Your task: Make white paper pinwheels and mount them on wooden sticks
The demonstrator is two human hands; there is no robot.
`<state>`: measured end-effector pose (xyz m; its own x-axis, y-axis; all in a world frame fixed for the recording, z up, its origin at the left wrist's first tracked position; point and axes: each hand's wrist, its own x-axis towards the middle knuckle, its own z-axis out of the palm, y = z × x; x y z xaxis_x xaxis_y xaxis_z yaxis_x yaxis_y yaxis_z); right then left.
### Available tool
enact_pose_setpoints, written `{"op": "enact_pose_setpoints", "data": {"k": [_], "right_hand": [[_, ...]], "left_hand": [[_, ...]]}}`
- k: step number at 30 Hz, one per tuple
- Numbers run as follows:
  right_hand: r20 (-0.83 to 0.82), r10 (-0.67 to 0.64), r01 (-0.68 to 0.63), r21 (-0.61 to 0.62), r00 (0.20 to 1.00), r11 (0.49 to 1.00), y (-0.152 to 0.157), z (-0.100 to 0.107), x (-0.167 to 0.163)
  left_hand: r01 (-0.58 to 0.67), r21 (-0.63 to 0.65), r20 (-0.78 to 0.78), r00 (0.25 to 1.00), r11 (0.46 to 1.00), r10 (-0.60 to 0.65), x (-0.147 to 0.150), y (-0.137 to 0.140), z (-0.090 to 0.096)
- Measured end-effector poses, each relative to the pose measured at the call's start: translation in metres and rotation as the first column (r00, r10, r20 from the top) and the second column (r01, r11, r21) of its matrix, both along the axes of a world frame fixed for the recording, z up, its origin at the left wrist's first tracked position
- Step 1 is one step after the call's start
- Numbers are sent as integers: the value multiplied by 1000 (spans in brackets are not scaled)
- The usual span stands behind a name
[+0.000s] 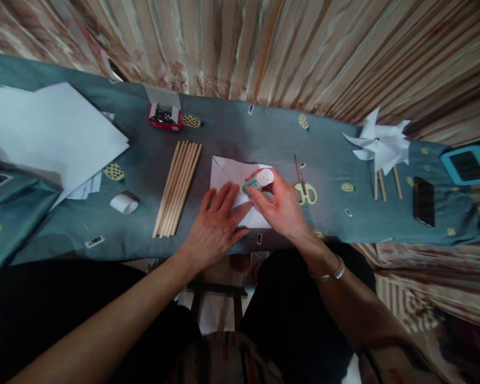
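Note:
A white square of paper (pixel 230 169) with cut lines lies on the cloth in front of me. My left hand (pixel 218 224) rests flat over its left side, fingers stretched out. In my right hand (pixel 282 205) is a white and green glue stick (pixel 259 180), tilted, its lower end down at the paper; the exact contact is hidden by my fingers. Just right of that hand lie scissors (pixel 306 193) with pale yellow handles. Several wooden sticks (pixel 178 189) lie side by side to the left of the paper.
Stacked white paper (pixel 56 133) covers the far left, with a short white cylinder (pixel 124 204) nearby. A red box (pixel 165 118) of small metal pieces stands behind the sticks. At right are white paper pinwheels (pixel 380 141) on sticks, a phone (pixel 424 201) and a blue-framed device (pixel 468 164).

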<state>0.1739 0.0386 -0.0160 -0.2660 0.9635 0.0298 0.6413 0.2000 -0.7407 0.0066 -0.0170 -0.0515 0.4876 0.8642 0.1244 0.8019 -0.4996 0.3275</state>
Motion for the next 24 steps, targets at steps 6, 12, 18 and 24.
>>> {"op": "enact_pose_setpoints", "data": {"k": [6, 12, 18, 24], "right_hand": [[25, 26, -25, -15, 999, 1000, 0, 3, -2], [58, 43, -42, -34, 997, 999, 0, 7, -2], [121, 54, -51, -20, 991, 998, -1, 10, -3], [155, 79, -80, -2, 985, 997, -1, 10, -1]], "left_hand": [[1, 15, 19, 1000, 1000, -1, 0, 0, -1], [2, 16, 17, 1000, 1000, -2, 0, 0, -1], [2, 8, 14, 1000, 1000, -2, 0, 0, -1], [5, 5, 15, 1000, 1000, -5, 0, 0, 0]]}}
